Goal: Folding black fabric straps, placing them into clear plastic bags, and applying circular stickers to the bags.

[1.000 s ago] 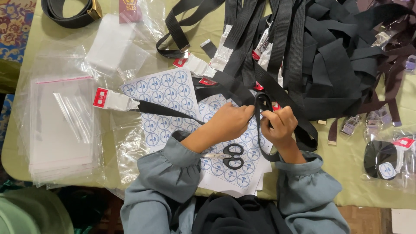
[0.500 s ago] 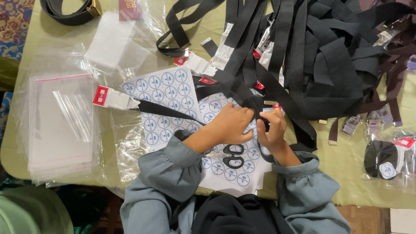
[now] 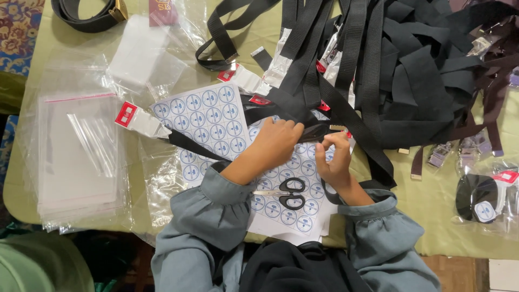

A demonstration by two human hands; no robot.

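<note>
Green cloth covered the table [image 3: 378,216], and nearly all of it was buried under packing stock. At the middle, a black strap [image 3: 316,131] was pinched between both hands just above the sticker sheets: the left hand [image 3: 275,143] was closed over it with fingers curled, and the right hand [image 3: 335,157] was clamped on its end with thumb and fingertips together. From the grip the strap ran left, across the sheet of round blue stickers [image 3: 208,121], to a clear sleeve with a red tag [image 3: 138,120]. Black-handled scissors [image 3: 286,193] lay shut on the lower sticker sheet [image 3: 281,213], just below the wrists and untouched. A large heap of black straps [image 3: 411,70] was piled at the upper right, touching the held strap, so the strap in hand would best be kept taut and lifted clear of the heap to avoid a tangle. Whether a sticker was being pressed on could not be told; the fingertips hid the spot. A firm, even pinch seemed called for, with the end squared before release. A stack of clear bags [image 3: 75,157] lay at the left, a finished bagged strap [image 3: 481,197] at the right edge, and a coiled belt [image 3: 89,13] at the top left.
</note>
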